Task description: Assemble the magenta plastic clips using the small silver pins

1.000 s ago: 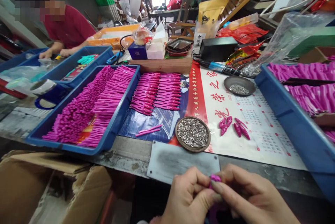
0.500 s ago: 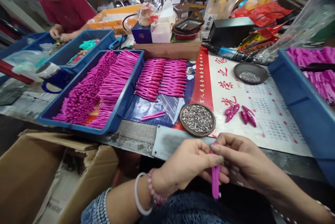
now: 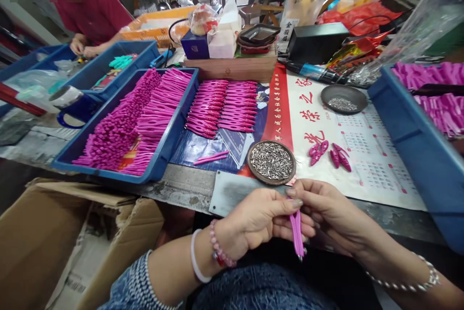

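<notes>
The fingers (image 3: pixel 284 207) of the left hand (image 3: pixel 250 218) are pinched on a two-legged magenta plastic piece (image 3: pixel 296 232) in the head view, and its upper end is also gripped by the right hand (image 3: pixel 326 206). The piece is held at the near side of the worktable (image 3: pixel 181 186), with a shiny metallic tip (image 3: pixel 300 255) pointed downward. A gray plate (image 3: pixel 228 191) is partly covered by the left hand. Just beyond, a round bowl (image 3: pixel 273 182) is filled with silver metal pins (image 3: pixel 271 159). Two columns of magenta pieces (image 3: pixel 239 104) are laid beside a blue tray (image 3: pixel 172 143), in which magenta strips (image 3: pixel 112 131) are heaped. On a calendar sheet (image 3: pixel 329 128), glossy magenta pods (image 3: pixel 340 157) are set in two small groups.
</notes>
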Action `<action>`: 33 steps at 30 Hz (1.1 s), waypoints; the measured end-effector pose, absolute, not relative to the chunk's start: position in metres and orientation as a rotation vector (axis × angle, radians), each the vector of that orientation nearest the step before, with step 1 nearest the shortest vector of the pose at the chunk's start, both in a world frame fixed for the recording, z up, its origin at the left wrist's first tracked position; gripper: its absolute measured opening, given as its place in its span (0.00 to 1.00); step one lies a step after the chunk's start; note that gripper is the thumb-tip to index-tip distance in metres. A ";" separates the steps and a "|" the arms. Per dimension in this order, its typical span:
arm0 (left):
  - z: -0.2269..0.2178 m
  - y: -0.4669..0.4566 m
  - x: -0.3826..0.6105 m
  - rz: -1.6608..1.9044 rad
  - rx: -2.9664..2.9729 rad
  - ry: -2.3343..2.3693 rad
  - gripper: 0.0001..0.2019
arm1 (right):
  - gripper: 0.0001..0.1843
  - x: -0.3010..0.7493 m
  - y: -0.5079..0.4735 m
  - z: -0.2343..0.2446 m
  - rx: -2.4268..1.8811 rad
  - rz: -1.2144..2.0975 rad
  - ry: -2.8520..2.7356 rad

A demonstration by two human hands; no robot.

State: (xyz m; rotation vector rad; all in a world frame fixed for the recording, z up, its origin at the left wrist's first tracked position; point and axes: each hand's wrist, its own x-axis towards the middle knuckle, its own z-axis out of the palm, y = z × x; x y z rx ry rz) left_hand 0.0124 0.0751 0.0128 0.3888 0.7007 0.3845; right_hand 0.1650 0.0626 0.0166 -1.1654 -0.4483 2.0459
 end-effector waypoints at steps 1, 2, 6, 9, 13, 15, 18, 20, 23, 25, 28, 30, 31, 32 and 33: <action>0.013 0.075 0.013 0.388 0.396 0.705 0.09 | 0.21 0.164 0.063 0.017 -1.172 2.032 -0.460; 0.014 0.075 0.013 0.399 0.403 0.708 0.08 | 0.21 0.164 0.063 0.017 -1.175 2.017 -0.475; 0.020 0.074 0.013 0.511 0.478 0.766 0.12 | 0.22 0.163 0.068 0.023 -1.217 1.871 -0.717; 0.024 0.075 0.013 0.642 0.616 0.780 0.17 | 0.19 0.169 0.073 0.030 -1.287 1.546 -1.193; 0.025 0.076 0.017 0.687 0.810 0.744 0.17 | 0.12 0.185 0.074 0.034 -1.249 1.131 -1.680; 0.022 0.076 0.022 0.695 0.880 0.757 0.16 | 0.09 0.192 0.071 0.033 -1.203 1.002 -1.784; 0.016 0.076 0.029 0.714 0.966 0.763 0.15 | 0.09 0.200 0.066 0.029 -1.186 0.875 -1.849; 0.014 0.076 0.032 0.706 0.993 0.757 0.14 | 0.10 0.203 0.064 0.026 -1.200 0.830 -1.868; 0.011 0.077 0.033 0.697 1.023 0.741 0.11 | 0.09 0.204 0.061 0.022 -1.190 0.804 -1.885; 0.011 0.077 0.032 0.694 1.046 0.736 0.11 | 0.08 0.204 0.060 0.020 -1.182 0.799 -1.892; 0.012 0.077 0.031 0.687 1.065 0.744 0.13 | 0.09 0.205 0.059 0.017 -1.184 0.810 -1.883; 0.014 0.077 0.032 0.688 1.056 0.770 0.14 | 0.09 0.205 0.060 0.017 -1.183 0.850 -1.848; 0.016 0.078 0.034 0.689 1.038 0.785 0.15 | 0.09 0.205 0.061 0.017 -1.193 0.889 -1.814; 0.017 0.078 0.035 0.692 1.005 0.800 0.16 | 0.10 0.204 0.062 0.018 -1.214 0.945 -1.765; 0.019 0.079 0.037 0.694 0.960 0.811 0.16 | 0.11 0.203 0.064 0.019 -1.245 1.019 -1.698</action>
